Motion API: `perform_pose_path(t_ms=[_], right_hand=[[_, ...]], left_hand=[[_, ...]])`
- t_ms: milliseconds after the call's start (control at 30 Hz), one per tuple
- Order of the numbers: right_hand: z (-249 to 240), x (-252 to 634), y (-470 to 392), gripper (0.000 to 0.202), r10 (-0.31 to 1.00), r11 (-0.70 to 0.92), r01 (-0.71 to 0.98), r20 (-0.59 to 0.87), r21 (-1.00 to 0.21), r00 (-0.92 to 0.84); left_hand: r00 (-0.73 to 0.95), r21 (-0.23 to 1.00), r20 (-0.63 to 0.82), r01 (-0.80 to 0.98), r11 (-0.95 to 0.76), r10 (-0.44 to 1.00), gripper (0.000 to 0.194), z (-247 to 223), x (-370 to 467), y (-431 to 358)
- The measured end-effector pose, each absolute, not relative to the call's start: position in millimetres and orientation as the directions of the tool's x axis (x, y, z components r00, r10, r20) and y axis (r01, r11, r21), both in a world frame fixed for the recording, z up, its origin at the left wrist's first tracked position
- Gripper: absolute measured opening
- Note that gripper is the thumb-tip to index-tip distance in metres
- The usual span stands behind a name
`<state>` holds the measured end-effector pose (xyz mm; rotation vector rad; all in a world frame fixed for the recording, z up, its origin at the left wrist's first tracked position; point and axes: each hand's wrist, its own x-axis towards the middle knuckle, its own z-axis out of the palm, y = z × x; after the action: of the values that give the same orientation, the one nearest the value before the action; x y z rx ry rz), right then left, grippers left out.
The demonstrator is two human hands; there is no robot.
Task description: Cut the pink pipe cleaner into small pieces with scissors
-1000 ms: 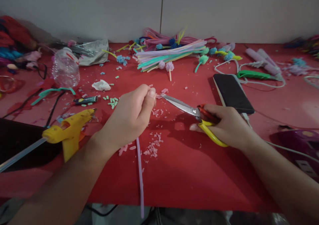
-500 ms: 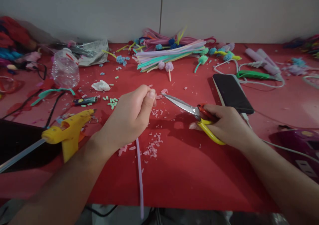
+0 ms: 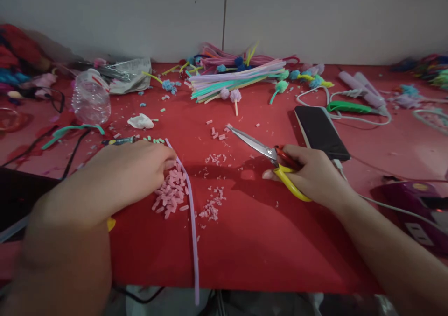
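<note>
Over the left edge of a small pile of cut pink pipe-cleaner pieces point(image 3: 171, 190), my left hand point(image 3: 140, 166) bends down with its fingers curled together. Whatever lies between those fingertips is hidden from above. A lilac pipe cleaner point(image 3: 192, 218) lies just right of the pile, its near end sticking out past the table's front edge. My right hand point(image 3: 308, 171) grips scissors point(image 3: 257, 145) by their red and yellow handles. Their blades are together and point left, the tip by a few loose pink pieces point(image 3: 219, 135).
A bundle of pipe cleaners point(image 3: 238, 80) lies at the back with pom-pom shapes around it. A phone point(image 3: 320, 133) with a cable sits to the right. On the left stands a clear plastic bottle point(image 3: 91, 96). Pink fluff point(image 3: 212, 208) is scattered mid-table.
My left hand has moved left and down from near the scissors' tip to the pink pile, uncovering the lilac pipe cleaner's upper end. My right hand with the scissors has hardly moved.
</note>
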<state>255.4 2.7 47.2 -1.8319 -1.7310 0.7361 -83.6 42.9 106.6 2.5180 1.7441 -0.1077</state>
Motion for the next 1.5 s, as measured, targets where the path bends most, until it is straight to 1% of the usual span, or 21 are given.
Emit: perform_pose_path(t_ms=[33, 67, 133, 167, 267, 400, 467, 567, 633, 700, 767, 900, 1033, 1100, 1200, 1267, 1400, 1500], right_hand=[[46.6, 255.7, 2.9, 0.076, 0.999, -0.05, 0.721, -0.034, -0.691, 0.037], [46.3, 255.8, 3.2, 0.075, 0.999, -0.044, 0.721, -0.029, -0.691, 0.033], [46.6, 255.2, 3.9, 0.074, 0.999, -0.044, 0.72, -0.019, -0.692, 0.042], [47.3, 254.6, 4.2, 0.074, 0.999, -0.046, 0.719, -0.011, -0.694, 0.052], [49.6, 253.5, 4.3, 0.072, 0.996, -0.034, 0.712, 0.037, -0.701, 0.084], [48.7, 257.9, 3.8, 0.074, 0.986, -0.033, 0.743, 0.101, -0.669, 0.134], [47.4, 262.0, 4.1, 0.073, 0.986, -0.032, 0.763, 0.103, -0.646, 0.128], [46.8, 266.9, 5.0, 0.072, 0.987, 0.0, 0.723, 0.117, -0.691, 0.112], [47.2, 268.4, 5.7, 0.075, 0.984, 0.018, 0.695, 0.134, -0.719, 0.114], [47.6, 268.8, 6.4, 0.078, 0.982, 0.029, 0.682, 0.147, -0.731, 0.116], [47.9, 268.3, 7.0, 0.078, 0.984, 0.038, 0.674, 0.147, -0.738, 0.105], [47.7, 266.7, 7.8, 0.08, 0.985, 0.011, 0.716, 0.129, -0.698, 0.111], [47.9, 265.3, 8.4, 0.079, 0.989, -0.001, 0.759, 0.113, -0.652, 0.099], [48.0, 265.0, 8.7, 0.078, 0.989, 0.007, 0.769, 0.117, -0.639, 0.088], [47.9, 264.6, 8.8, 0.078, 0.988, 0.021, 0.77, 0.13, -0.637, 0.081], [47.7, 264.2, 8.6, 0.079, 0.987, 0.023, 0.765, 0.134, -0.643, 0.084], [48.5, 263.2, 6.9, 0.078, 0.988, 0.015, 0.734, 0.121, -0.679, 0.093], [51.7, 260.9, 4.5, 0.077, 0.99, -0.046, 0.672, 0.057, -0.739, 0.13]], left_hand=[[0.32, -0.056, -0.136, 0.942, -0.33, 0.937, 0.021, 108.6, -79.0, 43.4], [0.289, -0.107, -0.156, 0.946, -0.307, 0.944, 0.026, 111.1, -72.4, 44.1], [0.257, -0.085, -0.121, 0.96, -0.268, 0.959, 0.034, 116.1, -56.6, 46.0], [0.271, -0.059, -0.111, 0.958, -0.279, 0.956, 0.035, 118.1, -48.7, 47.1], [0.287, -0.013, -0.077, 0.957, -0.289, 0.955, 0.028, 121.2, -29.6, 49.3], [0.287, 0.021, -0.018, 0.958, -0.287, 0.958, 0.029, 121.4, -14.9, 47.9], [0.317, 0.005, -0.043, 0.948, -0.318, 0.947, 0.029, 121.4, -9.6, 47.8], [0.356, -0.01, -0.102, 0.933, -0.359, 0.929, 0.025, 120.4, -2.1, 52.8], [0.358, 0.014, -0.118, 0.933, -0.359, 0.926, 0.02, 118.2, 2.6, 60.8], [0.336, 0.047, -0.085, 0.942, -0.333, 0.938, 0.016, 114.9, 6.6, 71.7], [0.322, 0.051, -0.063, 0.946, -0.319, 0.945, 0.015, 111.5, 9.9, 83.5], [0.292, 0.068, -0.064, 0.955, -0.287, 0.954, 0.018, 106.1, 16.7, 101.1], [0.245, 0.083, -0.092, 0.968, -0.238, 0.965, 0.026, 98.6, 24.6, 109.8], [0.224, 0.093, -0.109, 0.972, -0.214, 0.968, 0.024, 92.7, 27.3, 114.5], [0.219, 0.125, -0.12, 0.971, -0.204, 0.968, 0.016, 85.9, 28.1, 122.0], [0.229, 0.158, -0.103, 0.965, -0.211, 0.968, 0.012, 86.0, 26.4, 124.7], [0.263, 0.258, -0.018, 0.934, -0.249, 0.965, 0.015, 97.3, 19.1, 115.0], [0.31, 0.368, 0.028, 0.881, -0.298, 0.95, 0.017, 103.7, 11.7, 93.8]])
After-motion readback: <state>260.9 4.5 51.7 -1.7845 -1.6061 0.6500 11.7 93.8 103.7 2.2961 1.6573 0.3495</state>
